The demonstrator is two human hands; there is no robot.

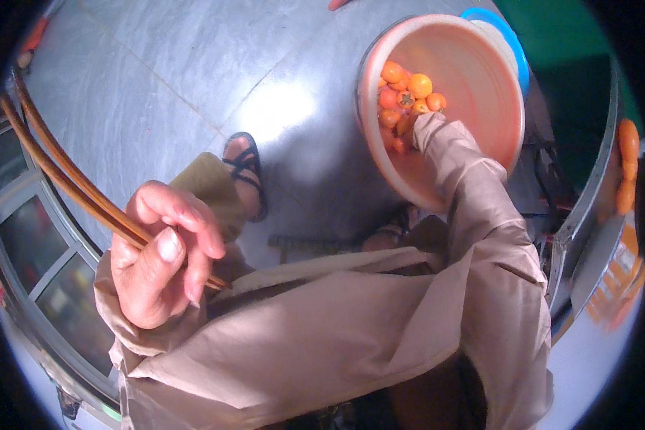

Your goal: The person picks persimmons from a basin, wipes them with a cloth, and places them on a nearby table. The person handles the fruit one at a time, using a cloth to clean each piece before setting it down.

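My left hand (161, 242) holds a pair of long, thin brown wooden sticks (80, 191) between thumb and fingers. They run up to the far left, and their short ends stick out below my fingers. My right arm, in a loose beige sleeve (478, 177), reaches down into a pale orange plastic bucket (443, 24). Several small round orange fruits (420, 86) lie along the left of its inside. One shows a dark, lobed calyx (406, 99), like a persimmon's. Cuff and fruit mostly hide my right hand, so its grip is unclear.
A blue-rimmed basin (522, 64) stands behind the bucket. Orange fruits in a row (628, 166) lie at the right edge, near a metal-edged stand (596, 183). A glass-paned metal frame (37, 236) is on my left. My sandalled foot (244, 172) rests on grey tiles (183, 70).
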